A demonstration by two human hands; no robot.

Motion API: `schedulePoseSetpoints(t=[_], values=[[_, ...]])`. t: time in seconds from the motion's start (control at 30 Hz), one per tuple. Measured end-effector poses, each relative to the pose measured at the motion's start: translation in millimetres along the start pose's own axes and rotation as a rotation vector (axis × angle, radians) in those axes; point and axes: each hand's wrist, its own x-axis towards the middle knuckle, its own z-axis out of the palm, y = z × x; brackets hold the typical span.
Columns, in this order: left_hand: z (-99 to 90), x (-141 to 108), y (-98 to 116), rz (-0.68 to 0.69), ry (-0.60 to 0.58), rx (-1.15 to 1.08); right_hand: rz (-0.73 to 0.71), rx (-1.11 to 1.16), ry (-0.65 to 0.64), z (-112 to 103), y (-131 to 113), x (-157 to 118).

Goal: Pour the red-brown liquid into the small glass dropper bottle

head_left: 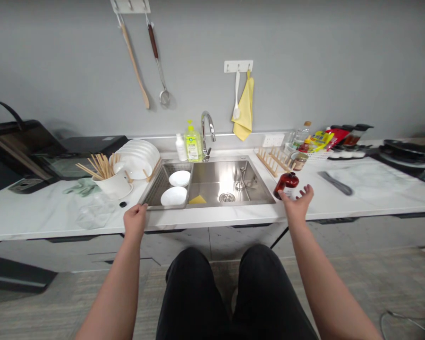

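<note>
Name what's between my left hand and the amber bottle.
The head view shows the sink between your left hand and the amber bottle, with two white bowls and something yellow inside.

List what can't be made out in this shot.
All in the head view:
- Label text on the amber bottle: too small, partly covered by the right hand.
- Whether that hand touches the bottle: it overlaps the base, hiding any contact.
- Whether the left hand grips the sink edge or just rests there: its own back hides the underside.
- Far end of the black appliance: cut off by the left edge.
</note>
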Motion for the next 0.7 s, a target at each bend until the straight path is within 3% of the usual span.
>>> schedulePoseSetpoints(t=[0.13, 0.3, 0.4, 0.5, 0.57, 0.7], values=[[-0.8, -1.4, -2.4, 0.028, -0.016, 0.052, 0.099, -0.028, -0.172, 14.5, 15.2, 36.5], [-5.0, 0.1, -3.7, 0.042, 0.031, 0.115, 0.094, -0.192, -0.186, 13.1, 15.1, 40.6], [-16.3, 11.6, -2.7, 0.062, 0.114, 0.176, 0.050, -0.165, -0.176, 2.4, 7.7, 29.9], [-29.6, 30.4, -2.8, 0.137, 0.152, 0.373, 0.024, -0.096, -0.199, -11.5, -5.3, 9.7], [-35.1, 43.4, -3.5, 0.145, 0.109, 0.556, 0.011, -0.045, -0.239, -21.3, -16.5, -8.4], [-36.7, 60.1, -2.8, 0.009, -0.023, 0.749, -0.016, 0.065, -0.364, -37.7, -39.8, -46.0]])
